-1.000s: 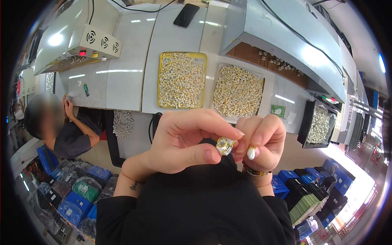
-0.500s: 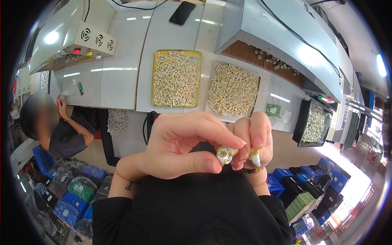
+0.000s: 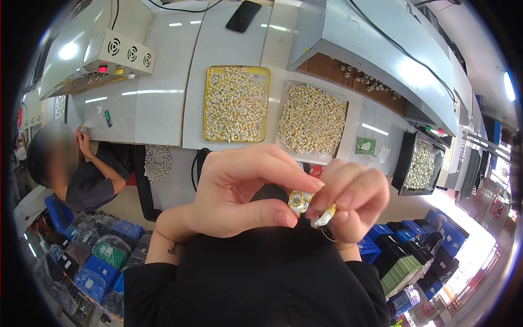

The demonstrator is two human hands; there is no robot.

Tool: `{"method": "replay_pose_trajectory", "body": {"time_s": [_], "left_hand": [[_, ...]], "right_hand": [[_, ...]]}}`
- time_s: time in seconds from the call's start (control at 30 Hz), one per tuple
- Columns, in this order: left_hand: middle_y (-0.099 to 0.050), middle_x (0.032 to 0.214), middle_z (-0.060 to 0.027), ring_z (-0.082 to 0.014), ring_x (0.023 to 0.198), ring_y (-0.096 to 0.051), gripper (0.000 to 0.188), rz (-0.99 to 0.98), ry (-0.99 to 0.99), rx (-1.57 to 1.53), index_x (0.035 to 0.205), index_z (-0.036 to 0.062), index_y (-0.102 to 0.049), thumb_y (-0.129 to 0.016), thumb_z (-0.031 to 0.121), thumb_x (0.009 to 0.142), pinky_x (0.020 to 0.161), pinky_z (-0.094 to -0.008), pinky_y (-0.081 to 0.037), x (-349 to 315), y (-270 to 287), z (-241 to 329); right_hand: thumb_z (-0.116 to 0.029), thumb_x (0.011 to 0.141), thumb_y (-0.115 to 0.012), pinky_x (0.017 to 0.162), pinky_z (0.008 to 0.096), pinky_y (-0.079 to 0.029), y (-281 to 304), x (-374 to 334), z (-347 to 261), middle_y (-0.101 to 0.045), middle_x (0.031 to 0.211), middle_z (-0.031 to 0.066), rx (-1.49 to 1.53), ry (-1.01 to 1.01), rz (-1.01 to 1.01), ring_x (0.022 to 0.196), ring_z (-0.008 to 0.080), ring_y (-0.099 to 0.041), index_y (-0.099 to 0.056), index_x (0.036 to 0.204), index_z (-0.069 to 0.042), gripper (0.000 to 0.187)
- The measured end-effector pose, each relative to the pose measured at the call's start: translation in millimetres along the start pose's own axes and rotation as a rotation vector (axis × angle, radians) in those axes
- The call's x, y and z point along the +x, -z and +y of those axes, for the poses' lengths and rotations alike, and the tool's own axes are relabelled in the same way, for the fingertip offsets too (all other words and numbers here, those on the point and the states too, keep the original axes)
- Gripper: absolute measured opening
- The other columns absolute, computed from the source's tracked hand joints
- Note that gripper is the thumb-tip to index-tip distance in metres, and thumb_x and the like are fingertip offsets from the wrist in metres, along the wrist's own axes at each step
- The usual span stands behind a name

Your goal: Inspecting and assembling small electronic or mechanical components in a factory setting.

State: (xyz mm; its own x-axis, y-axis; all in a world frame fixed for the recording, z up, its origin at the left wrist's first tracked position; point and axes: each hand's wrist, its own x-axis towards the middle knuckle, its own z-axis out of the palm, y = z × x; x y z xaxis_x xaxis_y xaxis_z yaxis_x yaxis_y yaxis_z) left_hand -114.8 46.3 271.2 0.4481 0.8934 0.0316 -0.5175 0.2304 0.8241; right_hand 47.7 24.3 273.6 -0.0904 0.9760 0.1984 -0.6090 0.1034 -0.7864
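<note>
Between the thumb and forefinger of my left hand (image 3: 248, 188) is a small white-and-yellow piece (image 3: 298, 201) with a round, ring-like face toward me. My right hand (image 3: 357, 199) pinches a small pointed white-and-yellow piece (image 3: 325, 216), its white tip angled down and left. The two pieces are close together but look apart. Both hands are raised in front of my chest, on the near side of the table edge. The curled fingers of my right hand hide part of its palm.
Beyond my hands, a yellow tray (image 3: 266, 131) and a pale tray (image 3: 346, 113) hold many similar pieces. A phone (image 3: 243, 17) lies farther back. Metal housings (image 3: 376, 49) overhang the right side. A black tray (image 3: 401, 166) is at right. A co-worker (image 3: 90, 174) sits at left.
My right hand has turned and opened out to the right, tilting its pointed piece toward the left one. My left hand has barely moved.
</note>
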Motion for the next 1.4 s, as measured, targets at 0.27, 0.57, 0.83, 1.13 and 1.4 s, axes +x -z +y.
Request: {"method": "replay_pose_trajectory", "body": {"time_s": [0.27, 0.57, 0.83, 1.13, 1.4], "left_hand": [[-0.055, 0.080, -0.0103, -0.0161, 0.072, -0.056, 0.033, -0.053, -0.115, 0.201, 0.085, -0.0009, -0.061, -0.077, 0.019, 0.065, 0.062, -0.0240, -0.044, 0.8, 5.7, 1.8], [-0.058, 0.073, -0.0070, -0.0136, 0.063, -0.055, 0.031, -0.038, -0.202, 0.546, 0.082, -0.0004, -0.064, -0.079, 0.014, 0.059, 0.052, -0.0212, -0.041, 0.0, 5.5, 16.4], [-0.059, 0.069, -0.0068, -0.0128, 0.060, -0.055, 0.031, -0.062, -0.219, 0.644, 0.082, -0.0004, -0.066, -0.079, 0.014, 0.058, 0.050, -0.0208, -0.041, 1.0, 2.6, 22.0], [-0.060, 0.073, -0.0084, -0.0140, 0.062, -0.056, 0.030, -0.097, -0.306, 0.611, 0.082, 0.0000, -0.065, -0.079, 0.015, 0.059, 0.052, -0.0219, -0.044, 4.5, 5.1, 16.4], [-0.061, 0.078, -0.0092, -0.0156, 0.063, -0.057, 0.034, -0.111, -0.296, 0.561, 0.083, 0.0018, -0.063, -0.078, 0.022, 0.061, 0.053, -0.0232, -0.045, 5.3, 7.4, 15.4]], "right_hand": [[0.012, 0.057, -0.064, 0.052, 0.0252, -0.047, -12.6, 7.0, -19.2, -0.061, 0.070, 0.0090, -0.846, 0.299, -0.042, 0.060, 0.0193, -0.058, -0.058, 0.075, -0.004, 0.025], [0.006, 0.054, -0.070, 0.046, 0.0245, -0.046, -11.9, 14.1, -23.8, -0.060, 0.067, 0.0109, -0.969, 0.366, -0.138, 0.054, 0.0190, -0.057, -0.057, 0.069, 0.000, 0.021], [0.004, 0.053, -0.070, 0.041, 0.0249, -0.045, -10.6, 16.8, -23.9, -0.059, 0.063, 0.0118, -0.976, 0.483, -0.177, 0.049, 0.0191, -0.054, -0.055, 0.063, 0.002, 0.019], [0.007, 0.055, -0.071, 0.048, 0.0230, -0.044, -7.2, 16.6, -25.0, -0.061, 0.066, 0.0107, -0.689, 0.289, -0.188, 0.057, 0.0180, -0.056, -0.060, 0.074, 0.000, 0.023], [0.006, 0.055, -0.073, 0.047, 0.0230, -0.043, -9.8, 13.4, -24.5, -0.061, 0.066, 0.0077, -0.656, 0.228, -0.133, 0.056, 0.0168, -0.056, -0.060, 0.075, 0.000, 0.024]]}}
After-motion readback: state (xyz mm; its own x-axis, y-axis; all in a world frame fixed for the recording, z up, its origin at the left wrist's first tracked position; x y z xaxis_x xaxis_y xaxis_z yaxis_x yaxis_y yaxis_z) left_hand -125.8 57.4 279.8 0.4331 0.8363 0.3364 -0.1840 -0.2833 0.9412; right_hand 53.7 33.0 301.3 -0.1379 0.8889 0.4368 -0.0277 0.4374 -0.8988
